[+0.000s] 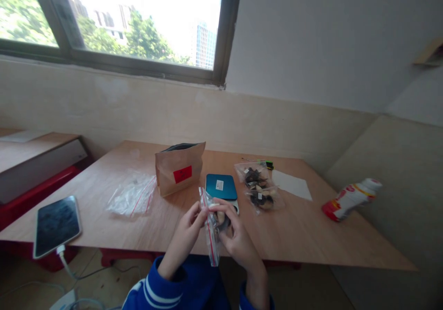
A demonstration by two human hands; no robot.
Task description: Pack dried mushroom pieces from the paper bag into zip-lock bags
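Note:
Between my hands is a clear zip bag (pixel 212 236) with a red stripe along its edge, held over the front of the table. Pale and dark pieces, perhaps dried mushrooms, show inside it on the right side. My left hand (pixel 191 221) pinches the striped edge between thumb and fingers. My right hand (pixel 236 233) is curled round the filled part, with its fingertips close to the same edge. Just beyond them lies a small scale with a blue-green plate (pixel 221 191) and a white label; my right hand partly covers its front.
A brown paper pouch (pixel 180 175) with a red label stands open behind left. Loose empty zip bags (pixel 133 194) lie left of it, then a cabled tablet (pixel 57 224). To the right are filled bags (pixel 260 198), white paper (pixel 291 184) and a tilted red-and-white bottle (pixel 351 200).

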